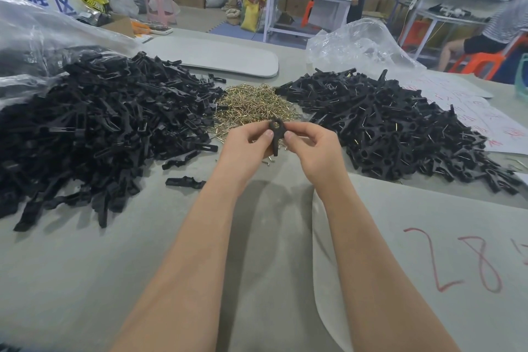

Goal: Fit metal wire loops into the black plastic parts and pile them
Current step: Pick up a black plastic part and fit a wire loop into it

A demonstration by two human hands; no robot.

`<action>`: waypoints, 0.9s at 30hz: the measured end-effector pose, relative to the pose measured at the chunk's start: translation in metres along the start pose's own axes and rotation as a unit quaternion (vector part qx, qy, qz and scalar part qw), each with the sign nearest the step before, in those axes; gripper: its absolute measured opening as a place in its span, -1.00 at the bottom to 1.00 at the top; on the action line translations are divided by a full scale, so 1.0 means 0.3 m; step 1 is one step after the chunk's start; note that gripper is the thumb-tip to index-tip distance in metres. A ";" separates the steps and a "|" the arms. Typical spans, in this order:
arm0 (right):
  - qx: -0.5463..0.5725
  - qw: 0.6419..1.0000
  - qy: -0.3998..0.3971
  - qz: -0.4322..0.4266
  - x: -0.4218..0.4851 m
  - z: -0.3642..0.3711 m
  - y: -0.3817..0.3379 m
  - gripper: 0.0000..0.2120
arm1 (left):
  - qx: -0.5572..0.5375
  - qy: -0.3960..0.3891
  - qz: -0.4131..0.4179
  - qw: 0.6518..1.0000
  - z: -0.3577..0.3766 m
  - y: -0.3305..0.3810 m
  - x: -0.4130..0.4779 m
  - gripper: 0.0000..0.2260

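Note:
A single black plastic part (276,134) stands upright between my two hands, just in front of a heap of brass-coloured wire loops (251,106). My left hand (245,146) pinches it from the left, thumb on its upper end. My right hand (311,146) pinches it from the right with curled fingers. Whether a wire is in my fingers is hidden. A big pile of bare black parts (94,128) lies to the left. On the right a pile of black parts with wires fitted (391,126) spreads out.
Loose black parts (184,181) lie near my left forearm. Clear plastic bags (357,43) sit behind both piles. A grey sheet with red writing (457,260) covers the near right of the table (85,280). A seated person (497,28) is at far right.

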State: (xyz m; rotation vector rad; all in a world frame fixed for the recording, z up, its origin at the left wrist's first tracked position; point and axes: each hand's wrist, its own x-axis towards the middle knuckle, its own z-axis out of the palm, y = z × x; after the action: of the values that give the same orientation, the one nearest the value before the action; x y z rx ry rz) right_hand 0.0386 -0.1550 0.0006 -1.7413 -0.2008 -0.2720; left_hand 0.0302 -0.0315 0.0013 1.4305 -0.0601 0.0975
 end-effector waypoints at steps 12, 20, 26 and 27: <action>0.291 0.942 -0.028 0.162 0.007 0.012 -0.012 -0.95 | -0.075 0.017 -0.054 0.996 -0.014 0.019 -0.003 -0.92; -0.384 0.919 -0.088 0.011 -0.019 0.086 0.072 -0.63 | -0.509 0.196 -0.050 0.836 -0.106 0.059 0.021 -0.94; -0.471 0.874 -0.114 -0.034 -0.028 0.120 0.069 -0.72 | -0.523 0.197 -0.096 0.824 -0.098 0.063 0.014 -0.94; -0.472 0.874 -0.113 -0.032 -0.027 0.119 0.064 -0.74 | -0.524 0.192 -0.108 0.823 -0.098 0.060 0.013 -0.88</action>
State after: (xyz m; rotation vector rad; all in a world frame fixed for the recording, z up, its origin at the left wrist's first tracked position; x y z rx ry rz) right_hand 0.0389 -0.1235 -0.0261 -2.7515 -0.3294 -0.2261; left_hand 0.0318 0.0001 0.0154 0.2808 0.3410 0.1343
